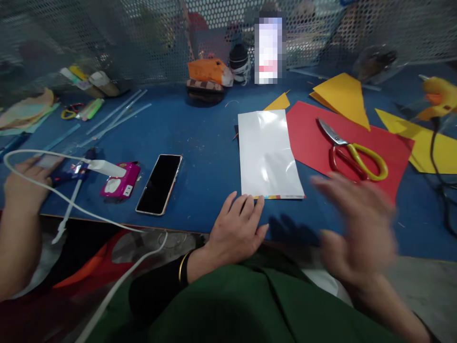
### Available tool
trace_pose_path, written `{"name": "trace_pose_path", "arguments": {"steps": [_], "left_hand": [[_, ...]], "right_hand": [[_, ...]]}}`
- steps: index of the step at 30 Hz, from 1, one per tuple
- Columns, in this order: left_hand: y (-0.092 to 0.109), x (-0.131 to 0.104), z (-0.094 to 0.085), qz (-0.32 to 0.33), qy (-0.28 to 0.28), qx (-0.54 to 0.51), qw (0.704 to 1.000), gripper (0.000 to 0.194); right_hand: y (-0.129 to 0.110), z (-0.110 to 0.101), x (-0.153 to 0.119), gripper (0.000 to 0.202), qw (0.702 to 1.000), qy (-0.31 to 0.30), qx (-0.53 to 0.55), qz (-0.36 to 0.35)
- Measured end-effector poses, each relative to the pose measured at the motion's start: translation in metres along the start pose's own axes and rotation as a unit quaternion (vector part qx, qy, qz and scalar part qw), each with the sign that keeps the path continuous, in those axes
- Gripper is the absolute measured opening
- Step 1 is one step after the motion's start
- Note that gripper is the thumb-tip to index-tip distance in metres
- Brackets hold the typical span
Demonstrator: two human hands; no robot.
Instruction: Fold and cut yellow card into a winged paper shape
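A white glossy sheet (269,152) with a coloured strip along its near edge lies on the blue table. My left hand (238,226) rests at the table's front edge, fingers spread, its fingertips touching the sheet's near left corner. My right hand (360,228), blurred by motion, is raised to the right of the sheet with thumb and fingers apart and nothing in it. Beyond it, scissors (352,152) with red and yellow handles lie on red paper (307,128). The sheet overlaps part of the red paper.
Yellow paper (342,95) and a yellow glue gun (437,97) lie at the right. A black phone (160,185) and a pink device (121,181) with a white cable are to the left. Another person's hand (26,183) is at the far left. A metal mesh (150,43) stands behind.
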State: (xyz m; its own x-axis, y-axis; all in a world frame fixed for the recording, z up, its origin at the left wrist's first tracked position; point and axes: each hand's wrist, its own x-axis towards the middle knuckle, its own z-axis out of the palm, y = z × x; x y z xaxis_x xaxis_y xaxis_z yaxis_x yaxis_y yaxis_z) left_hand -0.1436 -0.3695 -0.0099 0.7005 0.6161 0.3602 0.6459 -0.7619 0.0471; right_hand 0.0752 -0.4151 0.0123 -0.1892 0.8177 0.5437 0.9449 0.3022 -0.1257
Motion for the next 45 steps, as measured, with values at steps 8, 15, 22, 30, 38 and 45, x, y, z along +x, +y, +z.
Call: {"name": "trace_pose_path", "arguments": {"steps": [8, 15, 22, 30, 38, 45], "left_hand": [[0.002, 0.005, -0.001, 0.006, 0.004, 0.012, 1.0, 0.043], [0.002, 0.006, -0.002, 0.001, -0.014, 0.015, 1.0, 0.045], [0.002, 0.005, -0.004, -0.007, -0.029, 0.008, 1.0, 0.047], [0.002, 0.004, -0.001, -0.006, -0.013, 0.008, 1.0, 0.045], [-0.001, 0.002, -0.004, -0.013, -0.012, 0.002, 1.0, 0.046], [-0.012, -0.011, -0.014, -0.03, 0.006, 0.03, 0.999, 0.043]], "right_hand": [[-0.036, 0.035, -0.006, 0.062, 0.994, -0.062, 0.031, -0.09], [-0.025, 0.03, -0.02, 0.065, 0.997, -0.064, -0.04, -0.023], [-0.017, 0.023, -0.03, 0.071, 0.995, -0.043, -0.085, 0.037], [-0.043, 0.035, -0.012, 0.066, 0.997, -0.045, 0.025, -0.054], [-0.023, 0.028, -0.02, 0.059, 0.998, -0.041, -0.043, -0.008], [-0.007, 0.023, -0.031, 0.059, 0.996, -0.024, -0.08, -0.009]]}}
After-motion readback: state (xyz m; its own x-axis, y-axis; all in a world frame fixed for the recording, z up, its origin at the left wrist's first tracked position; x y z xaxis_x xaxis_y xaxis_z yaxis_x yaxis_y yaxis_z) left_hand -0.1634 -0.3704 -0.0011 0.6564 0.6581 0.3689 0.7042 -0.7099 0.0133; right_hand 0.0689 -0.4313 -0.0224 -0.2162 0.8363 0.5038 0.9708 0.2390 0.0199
